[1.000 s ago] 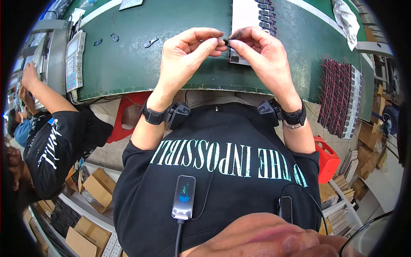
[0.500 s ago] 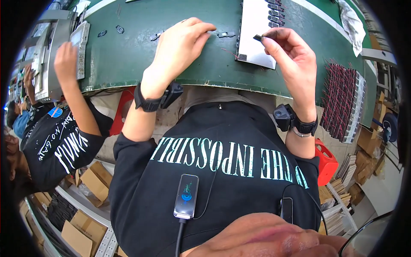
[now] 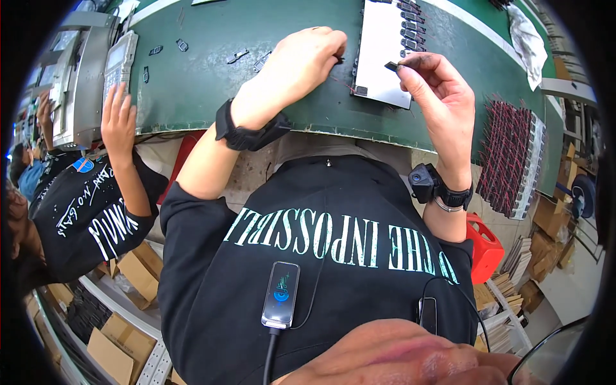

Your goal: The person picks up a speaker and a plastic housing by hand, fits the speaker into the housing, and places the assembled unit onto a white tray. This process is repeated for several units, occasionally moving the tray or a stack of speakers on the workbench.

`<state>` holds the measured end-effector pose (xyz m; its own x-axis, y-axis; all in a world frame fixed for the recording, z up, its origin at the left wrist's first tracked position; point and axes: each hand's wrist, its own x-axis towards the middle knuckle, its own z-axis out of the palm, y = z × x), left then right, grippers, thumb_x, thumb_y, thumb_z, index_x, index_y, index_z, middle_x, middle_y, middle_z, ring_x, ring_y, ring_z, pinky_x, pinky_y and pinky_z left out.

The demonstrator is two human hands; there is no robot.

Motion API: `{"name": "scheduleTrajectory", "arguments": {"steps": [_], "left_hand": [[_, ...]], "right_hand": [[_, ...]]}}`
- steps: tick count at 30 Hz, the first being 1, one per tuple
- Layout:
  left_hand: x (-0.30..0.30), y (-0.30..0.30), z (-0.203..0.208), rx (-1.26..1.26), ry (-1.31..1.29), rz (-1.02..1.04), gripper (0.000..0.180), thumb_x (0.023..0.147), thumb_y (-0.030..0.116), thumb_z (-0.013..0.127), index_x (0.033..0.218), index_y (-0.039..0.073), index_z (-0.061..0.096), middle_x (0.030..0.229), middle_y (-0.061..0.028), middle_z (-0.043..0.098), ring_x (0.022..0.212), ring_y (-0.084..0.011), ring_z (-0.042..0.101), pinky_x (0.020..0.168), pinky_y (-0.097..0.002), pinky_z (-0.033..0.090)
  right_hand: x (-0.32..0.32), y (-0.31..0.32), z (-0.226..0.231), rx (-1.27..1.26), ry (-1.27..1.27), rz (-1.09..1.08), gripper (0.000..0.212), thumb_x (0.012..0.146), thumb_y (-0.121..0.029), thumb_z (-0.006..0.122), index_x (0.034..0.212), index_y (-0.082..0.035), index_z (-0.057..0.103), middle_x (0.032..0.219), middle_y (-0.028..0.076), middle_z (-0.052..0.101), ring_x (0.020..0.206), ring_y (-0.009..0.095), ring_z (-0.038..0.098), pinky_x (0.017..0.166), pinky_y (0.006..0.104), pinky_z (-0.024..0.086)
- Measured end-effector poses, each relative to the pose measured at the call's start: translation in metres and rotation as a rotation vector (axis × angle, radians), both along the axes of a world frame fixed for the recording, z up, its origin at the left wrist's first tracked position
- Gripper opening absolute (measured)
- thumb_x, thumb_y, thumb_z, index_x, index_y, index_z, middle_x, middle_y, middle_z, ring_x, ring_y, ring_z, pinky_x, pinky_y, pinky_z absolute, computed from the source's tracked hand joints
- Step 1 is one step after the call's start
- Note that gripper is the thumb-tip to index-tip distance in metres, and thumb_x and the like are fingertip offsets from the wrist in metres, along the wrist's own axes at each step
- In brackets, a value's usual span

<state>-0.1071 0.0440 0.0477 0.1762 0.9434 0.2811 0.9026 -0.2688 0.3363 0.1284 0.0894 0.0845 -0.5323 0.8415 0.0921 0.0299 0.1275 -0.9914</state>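
Observation:
My left hand (image 3: pixel 298 64) is over the green table with its fingers closed in a pinch. A bit of a small black part (image 3: pixel 340 60) shows at those fingertips; most of it is hidden. Between thumb and forefinger, my right hand (image 3: pixel 439 86) holds a small flat black piece (image 3: pixel 391 66) above the edge of a white board (image 3: pixel 380 48). Small black parts with thin red wires (image 3: pixel 412 32) line the board's right side, and one black part (image 3: pixel 361 91) sits at its near left corner. Two black parts, one of them a clip-like part (image 3: pixel 237 56), lie left of my left hand.
Further left lie several more black parts (image 3: pixel 182 45). A stack of red-wired parts (image 3: pixel 505 154) rests at the table's right, below a white cloth (image 3: pixel 527 45). A co-worker's hand (image 3: pixel 119 122) is beside a grey machine (image 3: pixel 115 61) at the left. A red stool (image 3: pixel 484 250) stands below.
My left hand has moved right, onto the black part that lay beside its fingertips. My right hand has shifted slightly. The co-worker's hand has come down and opened, and another black part shows near it.

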Motion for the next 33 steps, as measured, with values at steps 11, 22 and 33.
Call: {"name": "scheduleTrajectory", "arguments": {"steps": [11, 22, 33], "left_hand": [[-0.029, -0.049, -0.010, 0.298, -0.091, 0.131, 0.014, 0.085, 0.012, 0.071, 0.096, 0.004, 0.066, 0.094, -0.0096, 0.067, 0.093, -0.0297, 0.064, 0.079, -0.0406, 0.053], [-0.001, -0.030, -0.020, 0.237, 0.203, 0.416, 0.024, 0.084, 0.026, 0.077, 0.097, 0.007, 0.070, 0.094, -0.0051, 0.069, 0.089, -0.0247, 0.064, 0.076, -0.0348, 0.054], [0.038, -0.041, 0.019, -0.061, -0.827, 0.235, 0.025, 0.091, 0.006, 0.070, 0.115, -0.002, 0.067, 0.103, -0.0095, 0.073, 0.089, -0.0156, 0.071, 0.082, -0.0273, 0.058]], "right_hand": [[-0.004, 0.006, -0.008, -0.021, 0.070, 0.041, 0.013, 0.094, -0.007, 0.070, 0.104, 0.000, 0.067, 0.097, 0.000, 0.066, 0.085, 0.006, 0.060, 0.076, 0.0197, 0.048], [-0.003, 0.000, -0.006, -0.120, 0.026, 0.125, 0.013, 0.095, -0.004, 0.068, 0.106, 0.002, 0.064, 0.103, 0.004, 0.066, 0.089, 0.009, 0.063, 0.083, 0.0237, 0.052], [-0.027, -0.003, 0.001, 0.072, -0.014, 0.118, 0.014, 0.096, -0.005, 0.065, 0.108, 0.002, 0.067, 0.097, 0.001, 0.067, 0.088, 0.006, 0.062, 0.080, 0.0202, 0.050]]}}
